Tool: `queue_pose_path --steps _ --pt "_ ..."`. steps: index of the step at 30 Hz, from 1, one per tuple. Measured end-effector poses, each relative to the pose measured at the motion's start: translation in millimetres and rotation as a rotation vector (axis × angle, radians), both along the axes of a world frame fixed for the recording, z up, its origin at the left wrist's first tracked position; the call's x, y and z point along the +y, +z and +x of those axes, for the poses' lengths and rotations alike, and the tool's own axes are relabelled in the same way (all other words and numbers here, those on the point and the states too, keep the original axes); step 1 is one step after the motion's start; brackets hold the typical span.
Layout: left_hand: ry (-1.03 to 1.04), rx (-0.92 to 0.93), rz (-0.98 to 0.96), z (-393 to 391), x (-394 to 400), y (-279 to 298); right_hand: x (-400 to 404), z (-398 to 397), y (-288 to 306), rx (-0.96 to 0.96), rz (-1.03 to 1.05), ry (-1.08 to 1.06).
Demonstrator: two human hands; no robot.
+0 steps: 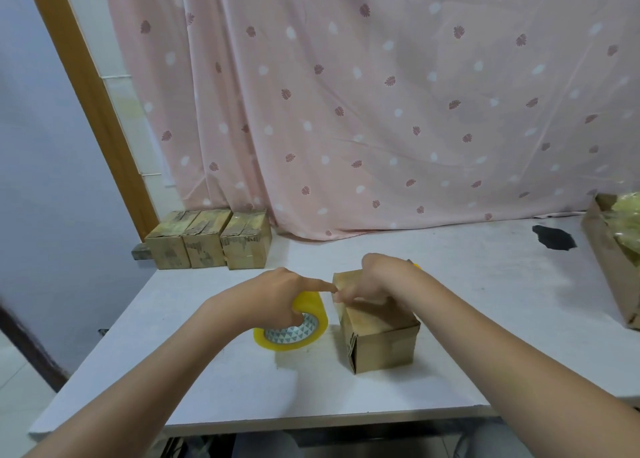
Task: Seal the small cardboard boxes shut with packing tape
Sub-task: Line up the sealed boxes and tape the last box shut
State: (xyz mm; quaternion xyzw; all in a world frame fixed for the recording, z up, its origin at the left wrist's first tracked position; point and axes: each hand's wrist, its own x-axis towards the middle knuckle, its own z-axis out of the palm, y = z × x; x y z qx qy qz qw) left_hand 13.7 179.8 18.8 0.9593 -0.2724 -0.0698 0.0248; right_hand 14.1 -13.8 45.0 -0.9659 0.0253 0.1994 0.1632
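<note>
A small brown cardboard box (377, 333) sits on the white desk (485, 301), near the middle and close to the front edge. Its top flaps are folded down, so what is inside cannot be seen. The right hand (377, 277) rests on the top of this box, with its fingers bent down at the far left corner. A bit of something yellow peeks out behind this hand, too hidden to tell what it is.

Just left of the box is a round roll of yellowish see-through packing tape (294, 326) with a white and grey patterned middle. The roll stands tilted on the desk, a little apart from the box. The left hand (277, 294) grips the top of the roll with curled fingers, and its pointing finger sticks out straight to touch the box's corner, right by the right hand's fingertips.

At the back left corner of the desk, three more small brown cardboard boxes (211, 239) stand side by side, touching, with shiny tape over their closed tops.

At the right edge, a big open brown cardboard box (609, 267) holds something crinkly and yellow-green.

A pink curtain with leaf prints (381, 93) hangs behind the desk.
</note>
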Motion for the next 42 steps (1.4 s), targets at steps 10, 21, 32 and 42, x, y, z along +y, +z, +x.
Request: queue_pose_path --steps 10,21,32,42 --pt "0.077 0.079 -0.243 -14.9 19.2 12.2 -17.8 8.5 -6.1 0.023 0.408 -0.182" --pt "0.078 0.013 -0.173 -13.3 19.8 25.6 -42.5 16.6 -22.3 0.152 0.737 -0.283" --pt "0.013 0.032 -0.011 -22.1 19.8 15.0 -60.0 16.7 -34.6 0.24 0.887 -0.29" --pt "-0.002 0.018 0.077 -9.1 -15.1 5.6 -80.0 19.6 -32.2 0.254 0.83 -0.295"
